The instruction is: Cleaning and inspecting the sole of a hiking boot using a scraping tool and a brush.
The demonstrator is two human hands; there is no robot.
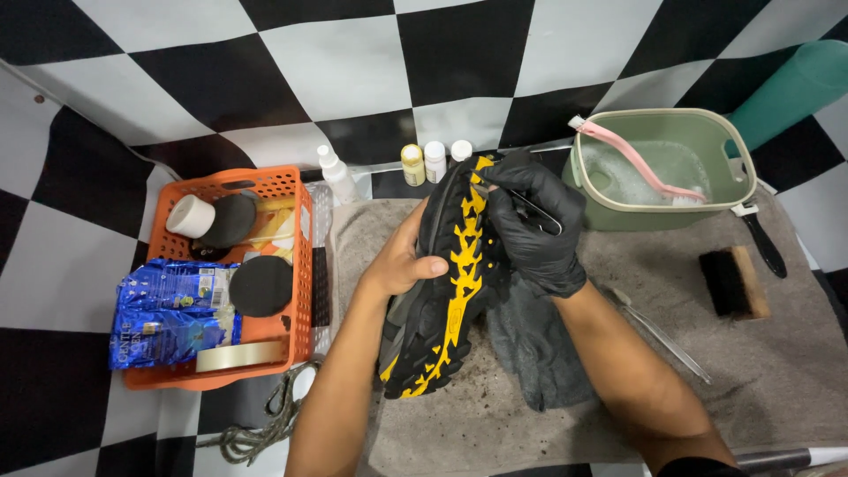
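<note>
The shoe (pixel 446 283) lies sole-up near the middle of the table (pixel 777 371), its black tread with yellow lugs turned toward the camera, toe toward the far edge and heel toward the near edge. The bare left hand (pixel 402 261) cradles it from the left side, fingers closed around the upper and thumb pressed on the sole's edge. The gloved right hand (pixel 534 225) is closed on a thin metal pick (pixel 539 210), whose tip meets the tread near the toe.

To do this well, the left hand's grip should stay firm so the shoe does not roll, and the pick looks best worked along the grooves between lugs, away from the holding thumb, so that a slip does no harm. Short, light strokes would lift grit without gouging the rubber.

A grey cloth (pixel 530 344) lies under the shoe, on a towel dusted with dark crumbs. Beyond, at the far right corner, a green tub (pixel 609 190) of soapy water carries a pink brush (pixel 632 159) across its rim; a wooden brush (pixel 733 283) and tweezers (pixel 662 336) lie to the right. Three small bottles (pixel 435 161) stand at the far edge, and an orange basket (pixel 300 265) of supplies sits left.
</note>
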